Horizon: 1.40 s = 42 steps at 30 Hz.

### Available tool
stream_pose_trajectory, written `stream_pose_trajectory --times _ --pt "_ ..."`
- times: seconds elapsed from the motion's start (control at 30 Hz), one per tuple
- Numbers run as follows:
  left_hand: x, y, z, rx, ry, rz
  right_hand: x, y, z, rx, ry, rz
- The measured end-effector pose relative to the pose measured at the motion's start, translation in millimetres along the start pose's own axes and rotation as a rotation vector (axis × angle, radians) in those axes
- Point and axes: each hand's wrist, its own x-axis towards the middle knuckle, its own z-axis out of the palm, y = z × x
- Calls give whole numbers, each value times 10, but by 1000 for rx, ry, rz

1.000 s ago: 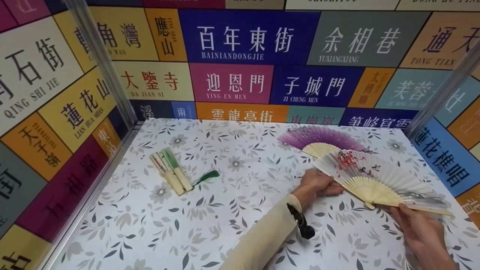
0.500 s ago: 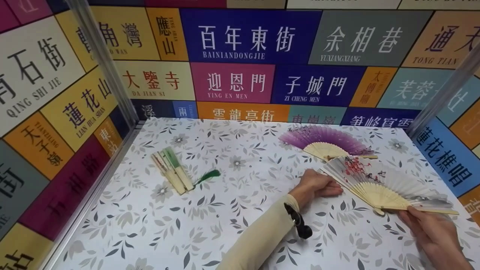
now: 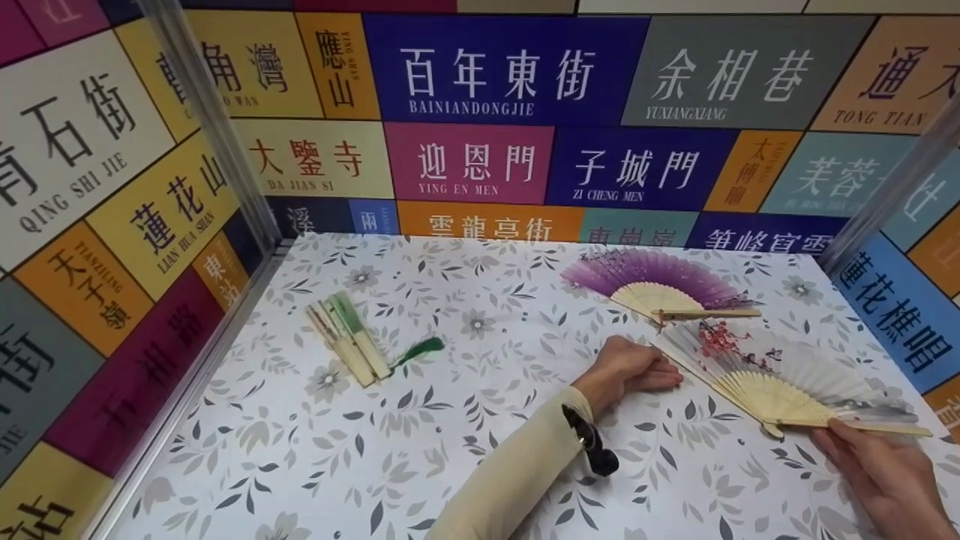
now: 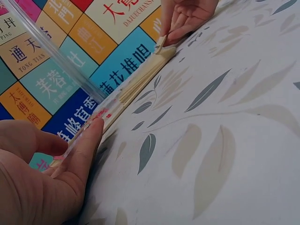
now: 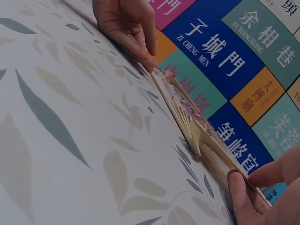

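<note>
A white folding fan (image 3: 799, 379) with red blossoms and pale ribs is spread on the table at right. My left hand (image 3: 628, 369) is at its left end stick, with the fan's edge between thumb and fingers (image 4: 89, 145) in the left wrist view. At the opposite side, my right hand (image 3: 889, 469) pinches the other end stick; in the right wrist view its thumb (image 5: 240, 192) presses that stick. Just behind lies a spread purple folding fan (image 3: 664, 271), its pivot close to the white fan's upper left corner.
Two folded fans (image 3: 349, 341), one with a green tassel (image 3: 420, 349), lie side by side at left on the floral-patterned table (image 3: 337, 450). Colourful sign-covered walls (image 3: 469, 161) stand at the back and both sides.
Both ends of the white fan have shifted right and toward me, the right hand moving with it. More of the purple fan now shows, including its end stick. The folded fans stay put.
</note>
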Motion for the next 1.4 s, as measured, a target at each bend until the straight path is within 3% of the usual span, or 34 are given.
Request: stream_pose_trajectory --times 0.1,0.33,0.57,0.67,0.7,0.9,1.17,1.27,1.4 --pt "-10 8 -10 3 1 2 -26 -15 -3 -5 -6 30" --pt "-48 18 -30 42 -46 62 -29 -71 -25 17 -183 91" --pt "-95 47 -88 63 -49 104 57 -38 26 -84 -34 49" --pt "-117 80 -133 59 -47 118 50 -26 10 -73 -36 56" --pt "-122 94 -153 54 -48 123 35 -25 -13 -83 -85 55" --pt "-135 220 -323 14 -65 135 -14 -22 -62 -125 -160 23" --pt "-149 415 -682 -46 -52 193 43 3 -16 -290 -52 19" --pt "-165 479 -795 -78 -35 232 -23 -6 90 -356 -17 -17" --pt "-219 562 -930 -106 -35 292 -245 -14 375 -390 -27 -132"
